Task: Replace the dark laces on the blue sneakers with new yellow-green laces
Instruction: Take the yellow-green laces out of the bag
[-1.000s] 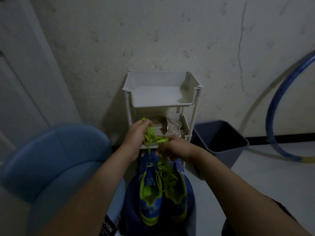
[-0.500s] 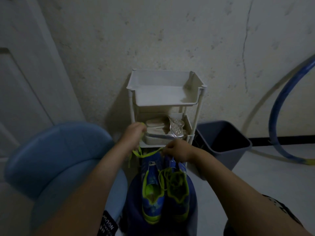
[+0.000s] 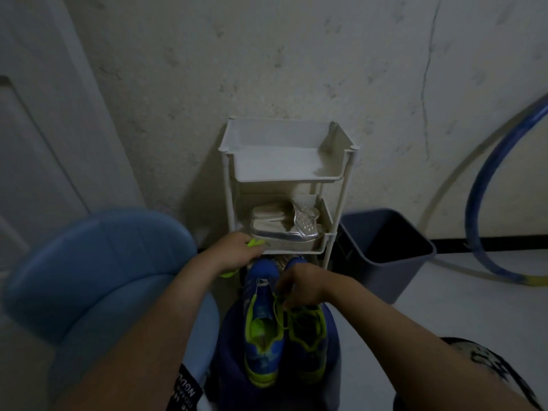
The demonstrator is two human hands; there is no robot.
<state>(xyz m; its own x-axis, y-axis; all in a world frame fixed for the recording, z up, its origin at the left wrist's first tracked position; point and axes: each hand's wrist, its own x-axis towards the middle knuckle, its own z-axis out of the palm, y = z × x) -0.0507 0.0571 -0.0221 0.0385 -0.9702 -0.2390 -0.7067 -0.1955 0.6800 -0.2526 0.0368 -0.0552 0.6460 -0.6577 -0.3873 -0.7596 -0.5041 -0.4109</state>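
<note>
Two blue sneakers with yellow-green lining stand side by side on a dark blue stool: the left sneaker (image 3: 262,330) and the right sneaker (image 3: 307,336). My left hand (image 3: 234,253) grips a bunched yellow-green lace (image 3: 255,243) up and to the left of the shoes, and a bit of lace shows below the fist. My right hand (image 3: 299,284) rests over the front of the right sneaker and pinches a yellow-green lace strand there. The right sneaker's toe is hidden by that hand.
A white tiered rack (image 3: 284,173) stands against the wall right behind the shoes, with silver shoes (image 3: 284,226) on its middle shelf. A blue padded chair (image 3: 98,277) is on the left, a grey bin (image 3: 382,250) on the right, and a blue hoop (image 3: 486,185) leans at the far right.
My left hand has pulled the lace bundle left and lower. My right hand has dropped from in front of the rack onto the right sneaker.
</note>
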